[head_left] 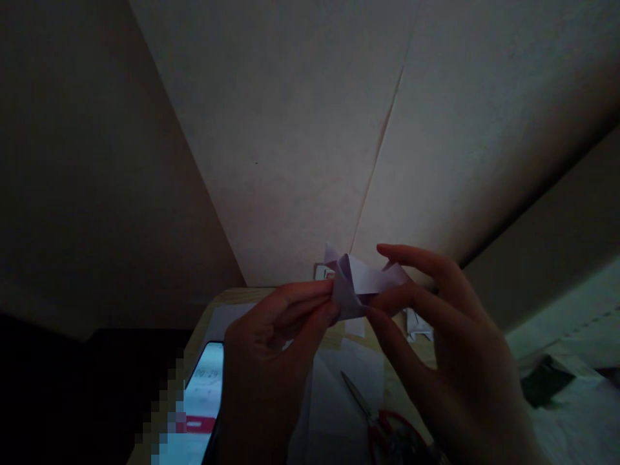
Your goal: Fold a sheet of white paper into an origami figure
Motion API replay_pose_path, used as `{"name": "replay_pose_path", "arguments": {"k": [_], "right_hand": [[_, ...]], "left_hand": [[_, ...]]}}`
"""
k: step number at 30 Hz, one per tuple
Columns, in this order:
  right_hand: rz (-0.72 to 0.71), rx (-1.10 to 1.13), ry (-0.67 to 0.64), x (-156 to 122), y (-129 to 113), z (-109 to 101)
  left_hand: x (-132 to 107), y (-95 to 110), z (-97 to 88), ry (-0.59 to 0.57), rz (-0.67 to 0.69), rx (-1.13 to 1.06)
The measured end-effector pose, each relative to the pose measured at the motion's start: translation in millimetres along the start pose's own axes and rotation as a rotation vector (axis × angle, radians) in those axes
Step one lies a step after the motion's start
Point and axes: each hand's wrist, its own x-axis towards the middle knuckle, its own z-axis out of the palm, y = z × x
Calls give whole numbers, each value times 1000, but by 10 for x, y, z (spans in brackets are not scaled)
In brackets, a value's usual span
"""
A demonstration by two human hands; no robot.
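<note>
A folded piece of white paper, with pointed corners and an open hollow in its middle, is held up above the table between both hands. My left hand pinches its left side between thumb and fingers. On the right, my right hand grips the lower right edge with thumb and a finger, while another finger is raised beside the upper right corner. Below the hands lie white paper sheets and scissors with red handles, their blades pointing up and to the left.
A lit phone lies on the left of the wooden table. Another small folded paper piece is behind my right hand. A pale wall with a crack rises behind the table. Whitish cloth or plastic lies at the right.
</note>
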Motion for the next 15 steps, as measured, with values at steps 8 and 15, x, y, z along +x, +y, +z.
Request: {"name": "replay_pose_path", "arguments": {"k": [8,15], "right_hand": [[25,50,11,6,-15,17],[77,76,38,16,-33,56]], "left_hand": [[-76,30,85,74,16,65],[-110,-21,66,43,126,269]]}}
